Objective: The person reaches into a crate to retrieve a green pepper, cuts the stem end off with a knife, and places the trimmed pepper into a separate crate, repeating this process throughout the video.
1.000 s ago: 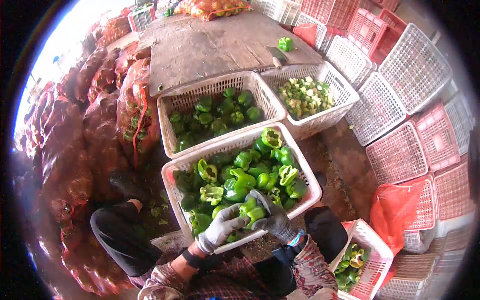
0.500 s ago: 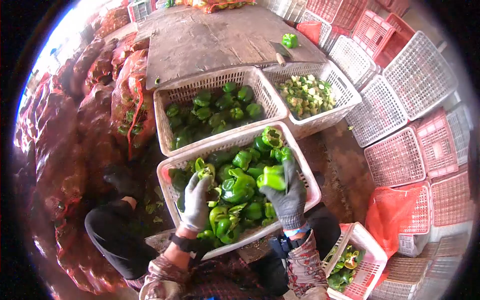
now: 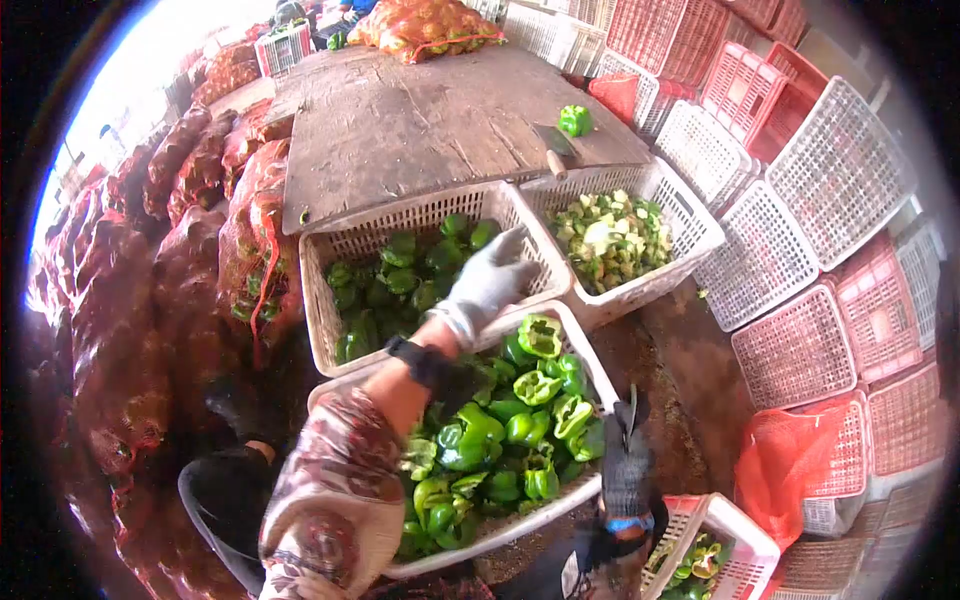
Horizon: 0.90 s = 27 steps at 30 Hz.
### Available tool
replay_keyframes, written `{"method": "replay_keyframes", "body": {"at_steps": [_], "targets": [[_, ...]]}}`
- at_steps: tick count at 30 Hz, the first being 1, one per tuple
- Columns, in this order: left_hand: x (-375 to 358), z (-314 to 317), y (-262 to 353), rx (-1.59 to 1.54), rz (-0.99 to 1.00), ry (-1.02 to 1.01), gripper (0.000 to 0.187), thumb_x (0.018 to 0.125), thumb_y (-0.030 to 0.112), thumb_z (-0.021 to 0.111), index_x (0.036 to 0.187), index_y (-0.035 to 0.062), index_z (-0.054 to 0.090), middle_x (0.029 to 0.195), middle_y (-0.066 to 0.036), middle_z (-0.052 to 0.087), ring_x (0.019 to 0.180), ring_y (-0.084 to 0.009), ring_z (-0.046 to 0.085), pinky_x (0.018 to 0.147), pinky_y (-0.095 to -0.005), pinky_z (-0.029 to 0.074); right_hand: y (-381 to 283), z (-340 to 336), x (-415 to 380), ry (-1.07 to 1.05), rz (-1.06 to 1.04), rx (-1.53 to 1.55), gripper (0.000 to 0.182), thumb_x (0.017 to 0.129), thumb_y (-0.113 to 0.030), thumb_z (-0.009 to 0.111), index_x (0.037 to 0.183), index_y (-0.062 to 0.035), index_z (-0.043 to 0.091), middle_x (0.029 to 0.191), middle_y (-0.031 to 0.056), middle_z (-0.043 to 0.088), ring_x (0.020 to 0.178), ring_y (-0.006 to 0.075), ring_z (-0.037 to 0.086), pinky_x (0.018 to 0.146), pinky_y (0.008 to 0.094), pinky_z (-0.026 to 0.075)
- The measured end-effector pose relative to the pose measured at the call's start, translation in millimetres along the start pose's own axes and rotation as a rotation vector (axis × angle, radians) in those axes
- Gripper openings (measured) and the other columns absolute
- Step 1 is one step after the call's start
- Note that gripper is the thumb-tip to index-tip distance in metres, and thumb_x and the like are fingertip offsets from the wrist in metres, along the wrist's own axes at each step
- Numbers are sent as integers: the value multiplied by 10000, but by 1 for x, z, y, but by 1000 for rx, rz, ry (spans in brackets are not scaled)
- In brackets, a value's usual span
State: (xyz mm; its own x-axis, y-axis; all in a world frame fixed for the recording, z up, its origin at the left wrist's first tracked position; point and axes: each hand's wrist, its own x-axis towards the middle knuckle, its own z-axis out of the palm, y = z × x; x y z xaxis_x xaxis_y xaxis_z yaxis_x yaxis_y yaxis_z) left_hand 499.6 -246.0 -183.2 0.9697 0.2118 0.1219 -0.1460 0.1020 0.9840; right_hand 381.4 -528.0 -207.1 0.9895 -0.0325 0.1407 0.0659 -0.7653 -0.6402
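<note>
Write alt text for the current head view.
The pale-gloved left hand extends over a crate of green peppers; the dark-gloved right hand, apparently gripping a thin tool, is beside a nearer crate of cut peppers. Another crate holds pale scraps.

The wooden board [image 3: 410, 120] bears 1 green pepper [image 3: 575, 121], 1 knife [image 3: 555, 141] and 1 filled mesh sack [image 3: 425, 27].

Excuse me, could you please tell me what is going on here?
The person's pale-gloved left hand reaches over a white plastic crate of whole-looking green bell peppers. The dark-gloved right hand is by the nearer white plastic crate, filled with cut-open green bell peppers; its grip is unclear. Another white plastic crate holds pale green chopped scraps.
</note>
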Motion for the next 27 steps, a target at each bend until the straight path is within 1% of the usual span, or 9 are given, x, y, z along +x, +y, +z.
{"method": "replay_keyframes", "body": {"at_steps": [3,5,7,10,14,17,18,22,27], "targets": [[12,-82,-27,313,-257,114,200,876,160,647,1024,30,678,748,19,631,599,-67,546,535,-240,451,-7,-14,-22,-233,-79,-456,297,860,-313,663,1054,-97,597,791,165,644,648,361,631,542,455,486],[15,-137,-64,598,-307,84,171,847,176,664,977,71,702,675,-36,620,599,-132,578,552,-280,466,-22,-22,-24,-289,-211,-364,189,878,-221,661,891,-33,674,823,218,646,731,342,637,640,409,498],[18,-163,-84,1060,-197,-152,335,815,275,629,1098,99,655,975,-146,684,843,-288,670,744,-383,522,-30,-15,-19,-258,-251,-275,188,877,-219,663,892,-32,674,823,216,646,732,338,638,641,407,498],[37,-176,-134,1395,-364,-471,787,746,271,644,1453,180,309,1457,-182,356,1159,-383,523,959,-431,446,-32,2,-3,-254,-261,-240,186,876,-215,664,892,-30,676,823,213,647,734,332,639,643,404,498],[68,-190,-180,1077,-558,-619,822,736,233,643,1470,168,279,1301,-185,537,1094,-331,575,915,-416,465,-30,24,22,-239,-246,-216,184,874,-210,667,893,-27,677,823,208,649,737,324,641,645,399,497],[81,-210,-203,849,-232,-789,693,828,156,579,1458,104,297,1208,-231,584,1044,-383,594,888,-442,479,-29,34,34,-234,-245,-192,182,872,-206,669,893,-25,678,823,205,650,738,318,642,647,396,497],[81,-194,-182,917,-622,-653,713,803,179,627,1445,99,328,1220,-199,593,1050,-372,592,904,-438,475,-30,38,37,-231,-248,-183,182,872,-205,670,893,-25,678,822,204,650,739,316,642,648,395,497],[71,-208,-242,1060,-291,-342,650,782,138,649,1381,73,408,1181,-122,619,1012,-227,598,834,-338,509,-31,42,38,-201,-263,-152,180,870,-200,672,894,-22,680,822,200,652,741,308,644,651,390,496],[21,-213,-138,-22,-467,-174,588,751,76,662,1307,63,471,1188,-107,600,1049,-255,608,804,-368,539,-41,33,-1,-164,-246,-37,177,868,-194,675,895,-19,682,822,194,654,744,298,646,654,385,496]]}}
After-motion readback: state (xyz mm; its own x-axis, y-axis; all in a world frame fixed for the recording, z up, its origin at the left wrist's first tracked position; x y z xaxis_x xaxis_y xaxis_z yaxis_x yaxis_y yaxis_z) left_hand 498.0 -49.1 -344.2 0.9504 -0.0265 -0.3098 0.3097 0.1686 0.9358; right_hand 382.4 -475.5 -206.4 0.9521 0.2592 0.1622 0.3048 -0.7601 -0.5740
